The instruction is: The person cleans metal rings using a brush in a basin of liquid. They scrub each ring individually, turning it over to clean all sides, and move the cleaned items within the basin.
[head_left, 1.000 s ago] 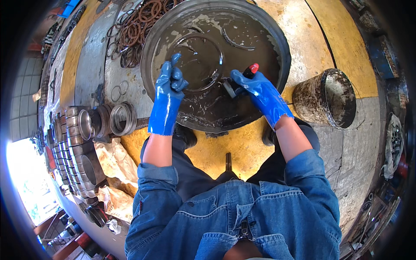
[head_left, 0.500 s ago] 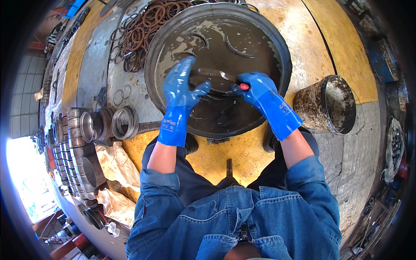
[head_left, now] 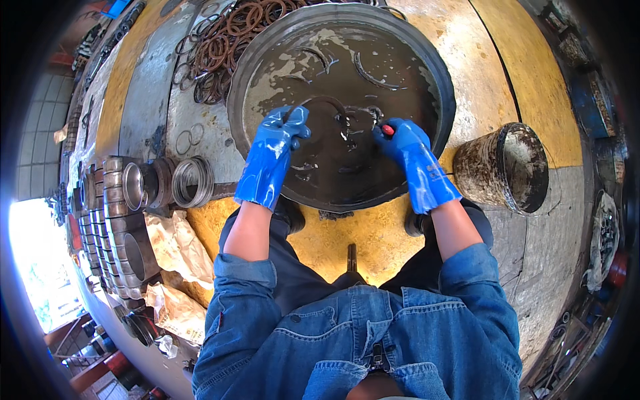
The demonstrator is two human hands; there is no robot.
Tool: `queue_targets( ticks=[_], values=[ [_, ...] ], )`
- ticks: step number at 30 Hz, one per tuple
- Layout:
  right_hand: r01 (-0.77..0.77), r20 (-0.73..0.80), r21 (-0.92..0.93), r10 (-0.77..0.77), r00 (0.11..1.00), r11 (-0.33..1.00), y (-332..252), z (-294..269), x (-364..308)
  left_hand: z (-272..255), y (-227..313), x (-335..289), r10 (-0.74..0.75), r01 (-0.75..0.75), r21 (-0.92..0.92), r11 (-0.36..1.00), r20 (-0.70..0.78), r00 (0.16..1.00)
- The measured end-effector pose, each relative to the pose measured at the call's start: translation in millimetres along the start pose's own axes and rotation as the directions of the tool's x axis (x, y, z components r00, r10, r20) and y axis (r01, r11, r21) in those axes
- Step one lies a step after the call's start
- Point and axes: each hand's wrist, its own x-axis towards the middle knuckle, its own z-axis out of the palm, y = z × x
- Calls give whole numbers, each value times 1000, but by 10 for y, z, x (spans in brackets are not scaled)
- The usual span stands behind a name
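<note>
Both hands wear blue rubber gloves and are over a wide round basin (head_left: pixel 441 73) of dark, murky liquid. At the basin's left side, my left hand (head_left: pixel 275 137) is closed on a dark metal ring (head_left: pixel 327 100). The ring's far edge arcs to the right, and its lower part is lost against the liquid. My right hand (head_left: pixel 408 147), to the right and apart from the ring, grips a tool with a red handle end (head_left: pixel 387 130); its working end is hard to make out. Curved ring parts (head_left: pixel 370 75) show at the liquid's surface farther back.
A heap of rusty rings (head_left: pixel 247 30) lies behind the basin to the left. Two thin rings (head_left: pixel 190 138) rest on the floor nearby. Stacked metal cylinders (head_left: pixel 123 220) and brown paper (head_left: pixel 177 243) are at left. A dirty bucket (head_left: pixel 483 167) lies tipped at right.
The ring has gone from level between both hands to tilted in my left hand. My right hand has moved slightly right and down, away from the ring, still with the red-handled tool.
</note>
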Motion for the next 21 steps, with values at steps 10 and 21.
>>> queue_targets(
  ticks=[10,21],
  values=[
    [609,-267,-405,-725,635,682,-269,301,-131,170,39,-57,-58,65,-122,990,60,996],
    [-98,236,833,-189,953,545,-120,330,-6,208,22,-35,56,-41,-163,986,89,994]
  ],
)
